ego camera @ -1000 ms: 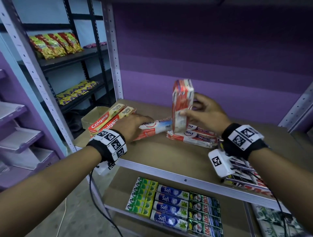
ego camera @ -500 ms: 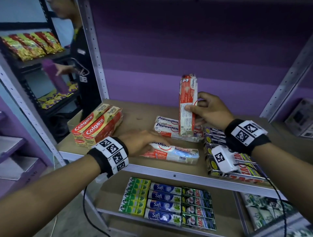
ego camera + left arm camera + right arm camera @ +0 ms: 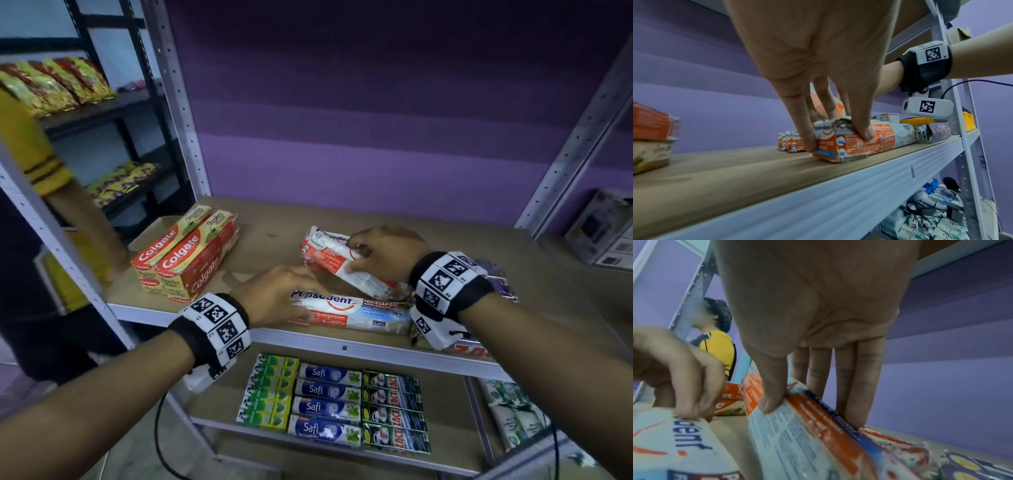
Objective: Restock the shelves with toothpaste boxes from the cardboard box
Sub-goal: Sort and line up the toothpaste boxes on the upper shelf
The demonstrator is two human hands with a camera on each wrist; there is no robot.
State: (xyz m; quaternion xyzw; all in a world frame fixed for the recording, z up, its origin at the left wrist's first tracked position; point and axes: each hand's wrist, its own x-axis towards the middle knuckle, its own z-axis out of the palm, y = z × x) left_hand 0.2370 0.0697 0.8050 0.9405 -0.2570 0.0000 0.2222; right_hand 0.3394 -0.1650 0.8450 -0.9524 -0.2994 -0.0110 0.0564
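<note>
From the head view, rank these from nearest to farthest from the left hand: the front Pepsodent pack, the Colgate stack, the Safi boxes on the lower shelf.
1. Front Pepsodent pack: under the left hand, touching it.
2. Colgate stack: to its left, same shelf.
3. Safi boxes: one shelf below, farthest.

On the shelf [image 3: 260, 246], the Colgate stack [image 3: 185, 260] sits at the left near the front edge. To its right, one Pepsodent pack [image 3: 363, 313] lies along the near edge under the left hand [image 3: 274, 294]. Behind it, a second Pepsodent pack [image 3: 339, 263] rests tilted on others, held by the right hand [image 3: 383, 253]. On the shelf below lie rows of Safi boxes [image 3: 325, 401].
</note>
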